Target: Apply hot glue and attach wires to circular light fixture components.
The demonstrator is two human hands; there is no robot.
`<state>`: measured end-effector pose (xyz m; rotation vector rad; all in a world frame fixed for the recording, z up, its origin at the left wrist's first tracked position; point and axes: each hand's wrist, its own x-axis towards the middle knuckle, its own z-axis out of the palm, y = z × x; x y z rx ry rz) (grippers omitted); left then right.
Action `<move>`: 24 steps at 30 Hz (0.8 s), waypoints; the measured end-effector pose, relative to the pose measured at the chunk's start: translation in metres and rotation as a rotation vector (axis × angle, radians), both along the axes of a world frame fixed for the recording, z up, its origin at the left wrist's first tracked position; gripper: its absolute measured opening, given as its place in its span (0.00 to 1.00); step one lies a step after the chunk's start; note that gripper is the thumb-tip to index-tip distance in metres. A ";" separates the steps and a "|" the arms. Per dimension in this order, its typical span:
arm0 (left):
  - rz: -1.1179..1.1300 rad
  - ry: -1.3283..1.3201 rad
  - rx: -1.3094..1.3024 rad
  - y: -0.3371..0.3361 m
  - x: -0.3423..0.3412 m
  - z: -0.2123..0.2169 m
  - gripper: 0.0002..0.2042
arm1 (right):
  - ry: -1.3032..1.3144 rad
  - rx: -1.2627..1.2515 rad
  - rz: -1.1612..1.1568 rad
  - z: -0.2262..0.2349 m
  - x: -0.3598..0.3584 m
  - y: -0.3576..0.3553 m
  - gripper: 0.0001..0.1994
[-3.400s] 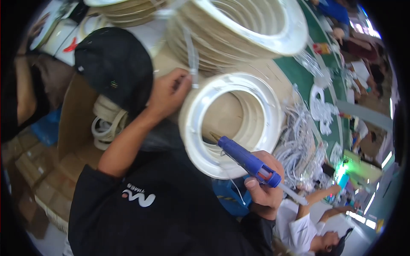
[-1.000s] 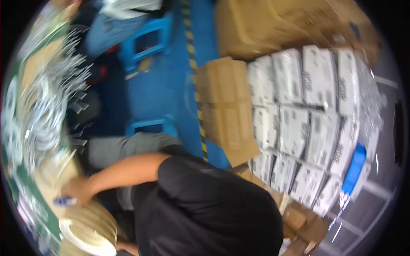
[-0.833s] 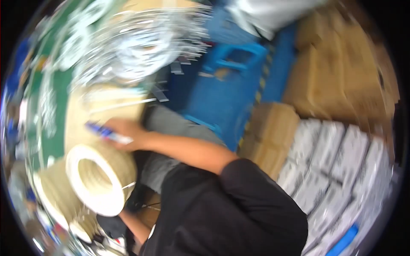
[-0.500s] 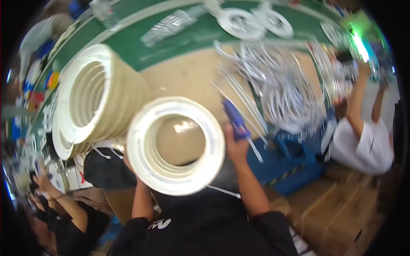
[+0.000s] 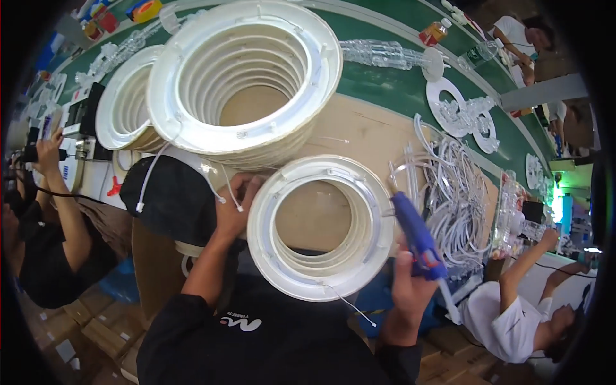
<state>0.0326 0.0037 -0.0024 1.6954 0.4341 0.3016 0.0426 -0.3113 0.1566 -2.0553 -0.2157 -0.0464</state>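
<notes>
A short stack of white rings (image 5: 263, 269), open through the middle, stands on the bench edge in front of me. My left hand (image 5: 234, 212) is closed against its left side, fingers curled and partly hidden by the rim. In my right hand (image 5: 410, 289) is a blue glue gun (image 5: 416, 232), a white glue stick poking from its back end. Its nozzle is close to the right rim of the stack; whether it touches I cannot tell. A thin white cable with a small plug (image 5: 360, 314) hangs from the stack's lower edge.
A taller stack of white rings (image 5: 163, 109) rises behind, cables dangling, with another (image 5: 109, 112) to its left. A heap of clear tubing (image 5: 455, 205) lies right on the cardboard (image 5: 366, 128). Clear plastic parts (image 5: 385, 54) lie farther back. People work on both sides.
The view has shifted, and the tall ring stack now appears nearer the centre. My right hand has brought the glue gun upright beside the front stack's rim. More of my left hand shows.
</notes>
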 end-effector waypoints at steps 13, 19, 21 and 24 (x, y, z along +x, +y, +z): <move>0.033 0.025 0.060 -0.002 -0.001 0.003 0.06 | 0.092 -0.237 0.199 0.014 0.025 0.047 0.17; -0.023 0.112 0.085 0.003 -0.004 0.007 0.09 | 0.159 -0.201 0.165 0.009 0.030 0.053 0.16; -0.015 0.090 0.082 0.003 -0.003 0.005 0.09 | 0.163 -0.194 0.161 0.006 0.031 0.053 0.17; -0.026 0.086 0.100 0.003 -0.003 0.007 0.08 | 0.164 -0.201 0.159 0.002 0.032 0.050 0.17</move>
